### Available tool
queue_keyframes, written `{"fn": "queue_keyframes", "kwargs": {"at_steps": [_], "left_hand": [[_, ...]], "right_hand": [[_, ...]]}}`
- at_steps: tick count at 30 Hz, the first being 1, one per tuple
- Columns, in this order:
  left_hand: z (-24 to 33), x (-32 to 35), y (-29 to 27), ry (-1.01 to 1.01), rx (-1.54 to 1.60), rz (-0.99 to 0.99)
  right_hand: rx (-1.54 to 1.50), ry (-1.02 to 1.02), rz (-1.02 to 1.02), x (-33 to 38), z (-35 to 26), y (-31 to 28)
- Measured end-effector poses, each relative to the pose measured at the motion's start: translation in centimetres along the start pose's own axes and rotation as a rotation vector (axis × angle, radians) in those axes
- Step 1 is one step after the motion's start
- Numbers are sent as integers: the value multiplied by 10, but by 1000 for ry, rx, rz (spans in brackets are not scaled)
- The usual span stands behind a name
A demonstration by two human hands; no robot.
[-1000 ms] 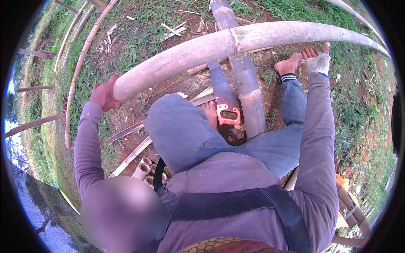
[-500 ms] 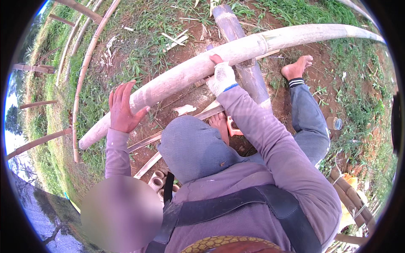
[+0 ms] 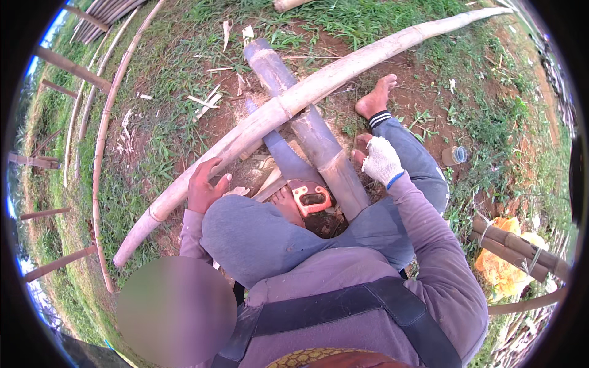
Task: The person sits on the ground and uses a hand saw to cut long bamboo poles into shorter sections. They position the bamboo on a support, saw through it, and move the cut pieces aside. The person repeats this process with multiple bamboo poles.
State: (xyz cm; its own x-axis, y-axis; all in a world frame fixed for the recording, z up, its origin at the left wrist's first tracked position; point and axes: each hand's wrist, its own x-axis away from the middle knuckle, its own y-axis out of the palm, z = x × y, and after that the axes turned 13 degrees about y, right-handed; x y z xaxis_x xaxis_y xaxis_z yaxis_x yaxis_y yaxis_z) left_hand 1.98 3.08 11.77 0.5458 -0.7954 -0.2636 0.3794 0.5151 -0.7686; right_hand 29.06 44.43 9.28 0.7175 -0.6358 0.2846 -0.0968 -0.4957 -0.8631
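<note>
A long pale bamboo pole (image 3: 343, 69) lies slantwise before me, across a thicker dark bamboo piece (image 3: 328, 153) on the ground. Bare and with its fingers spread, my left hand (image 3: 205, 186) rests against the near side of the pole's left part. My right hand (image 3: 381, 161), in a white fingertip-less glove, is off the pole, above the ground near my right leg. Its thumb and fingers are apart, with nothing visible in them. A handsaw (image 3: 291, 158) with an orange handle lies by my left foot, its blade passing under the pole.
Bamboo rails (image 3: 101, 144) run along the left. Wood scraps (image 3: 205, 103) litter the grass and soil. Beyond my right leg stands a small clear container (image 3: 454, 156). Tied bamboo poles (image 3: 521, 251) and an orange bag (image 3: 500, 270) are at the lower right.
My right hand has let go of the pole and moved right and nearer to me. My left hand stays at the pole. The view has shifted, showing more of the saw.
</note>
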Motion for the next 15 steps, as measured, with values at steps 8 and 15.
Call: {"fn": "queue_keyframes", "kwargs": {"at_steps": [8,15], "left_hand": [[105,-173,-30,369,-147,-334],[172,-215,56,520,-260,-579]], "right_hand": [[512,453,-143,37,83,-86],[441,470,-29,54,89,-81]]}}
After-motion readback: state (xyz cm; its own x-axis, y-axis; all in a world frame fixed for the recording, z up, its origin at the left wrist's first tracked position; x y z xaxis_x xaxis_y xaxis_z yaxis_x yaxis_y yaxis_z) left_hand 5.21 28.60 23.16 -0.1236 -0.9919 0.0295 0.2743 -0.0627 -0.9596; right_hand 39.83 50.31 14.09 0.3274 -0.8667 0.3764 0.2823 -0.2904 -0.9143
